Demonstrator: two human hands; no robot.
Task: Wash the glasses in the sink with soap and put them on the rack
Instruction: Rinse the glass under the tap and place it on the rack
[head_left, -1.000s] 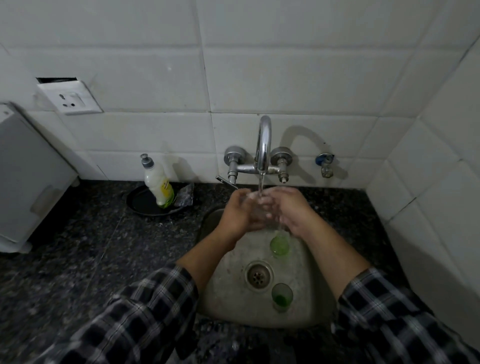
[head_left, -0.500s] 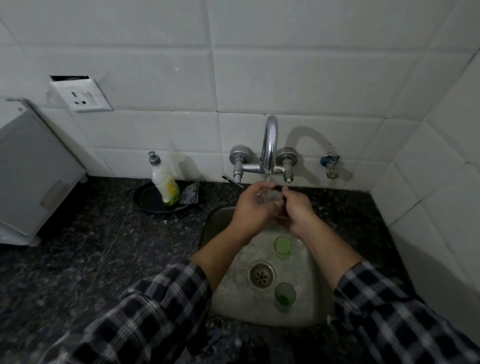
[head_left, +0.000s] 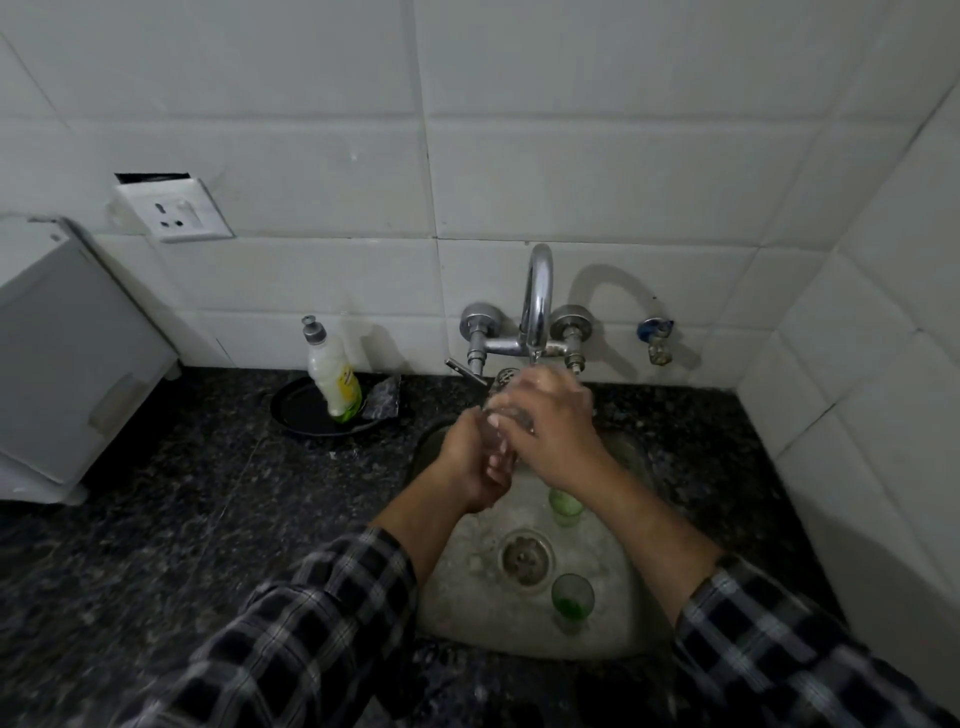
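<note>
Over on the far left of the dark counter (head_left: 156, 519), a white appliance (head_left: 67, 364) is sitting against the wall, and just beside it toward the sink a soap bottle (head_left: 335, 376) is standing in a black dish (head_left: 306, 415). Moving right, the left hand (head_left: 470, 470) is curling around the lower part of a clear glass (head_left: 506, 415), with its fingers closing together on the base. Right beside it, the right hand (head_left: 553, 431) is wrapping over the upper part of that glass, fingers clamping across it just below the tap (head_left: 537, 306). Whether water is running is hard to tell, since the hands are blurring the spot. The glass is sitting between the two palms, above the back of the sink (head_left: 452, 597), with only a sliver showing between the fingers.

Judging by this, the task is somewhere in its early part: one glass is being washed or rinsed, while two green glasses (head_left: 571, 597) are waiting in the basin, one near the drain (head_left: 525, 557) and one partly hiding under the right wrist. No rack is showing, so nothing appears to be racked yet.
</note>
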